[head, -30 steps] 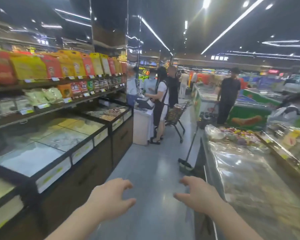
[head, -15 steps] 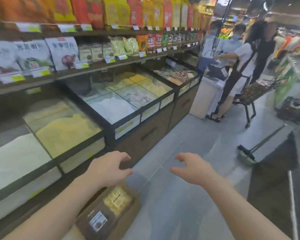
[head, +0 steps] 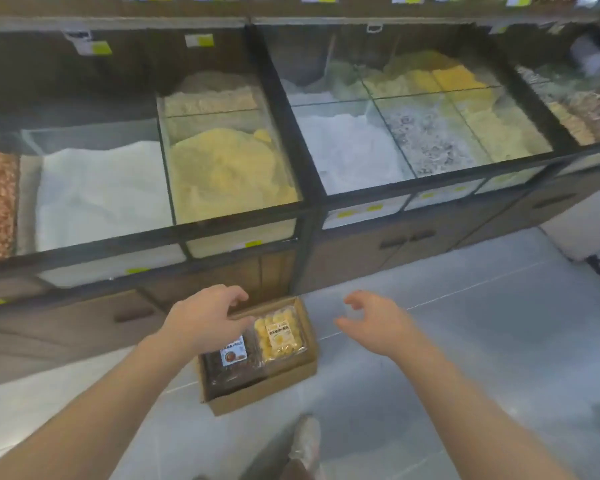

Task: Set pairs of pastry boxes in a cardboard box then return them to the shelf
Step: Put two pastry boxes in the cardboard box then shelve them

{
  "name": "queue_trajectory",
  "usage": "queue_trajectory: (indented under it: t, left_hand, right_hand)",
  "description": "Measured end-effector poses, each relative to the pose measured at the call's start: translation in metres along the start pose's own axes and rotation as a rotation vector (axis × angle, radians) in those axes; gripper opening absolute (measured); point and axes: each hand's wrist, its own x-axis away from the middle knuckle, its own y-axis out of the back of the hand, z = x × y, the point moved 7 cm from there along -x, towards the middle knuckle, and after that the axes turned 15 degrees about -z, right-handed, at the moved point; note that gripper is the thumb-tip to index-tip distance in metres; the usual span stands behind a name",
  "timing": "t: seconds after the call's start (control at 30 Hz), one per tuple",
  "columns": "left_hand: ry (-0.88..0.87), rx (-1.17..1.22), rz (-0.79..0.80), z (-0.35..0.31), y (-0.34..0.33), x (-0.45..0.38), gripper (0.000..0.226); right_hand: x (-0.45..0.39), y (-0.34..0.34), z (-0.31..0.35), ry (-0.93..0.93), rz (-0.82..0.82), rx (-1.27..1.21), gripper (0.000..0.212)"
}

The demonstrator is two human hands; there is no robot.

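Observation:
A brown cardboard box stands on the grey floor in front of the bulk-food counter. Inside it lie two clear pastry boxes side by side: a dark one with a white label on the left, and one with yellow pastries on the right. My left hand hovers over the box's far left corner, fingers loosely spread, holding nothing. To the right of the box, my right hand hangs in the air with relaxed, slightly curled fingers and is empty.
The counter holds glass-covered bins of white, yellow and mixed grains, with wooden cabinet doors below. Shelf edges with price tags run above. My shoe shows just below the cardboard box. Grey floor tiles stretch to the right.
My view has swung left and down from the aisle to the counter and floor. The cardboard box has come fully into view, and both hands have stayed out in front, empty.

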Motion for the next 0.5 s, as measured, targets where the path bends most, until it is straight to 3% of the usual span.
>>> queue_trajectory:
  t: [0.07, 0.2, 0.37, 0.5]
  left_hand:
    - [0.094, 0.028, 0.017, 0.022, -0.037, -0.016, 0.048]
    - [0.297, 0.061, 0.028, 0.074, -0.127, -0.044, 0.044]
    - [0.409, 0.126, 0.032, 0.142, -0.272, -0.083, 0.044]
    - [0.49, 0.149, 0.059, 0.198, -0.392, -0.114, 0.043]
  right_hand:
    - [-0.036, -0.034, -0.003, 0.031, 0.041, -0.011, 0.071]
    - [-0.103, -0.132, -0.026, 0.008, 0.136, -0.012, 0.053]
    - [-0.166, -0.29, -0.075, -0.097, 0.255, -0.02, 0.034]
    - [-0.206, -0.415, -0.113, -0.058, 0.288, 0.034, 0.026]
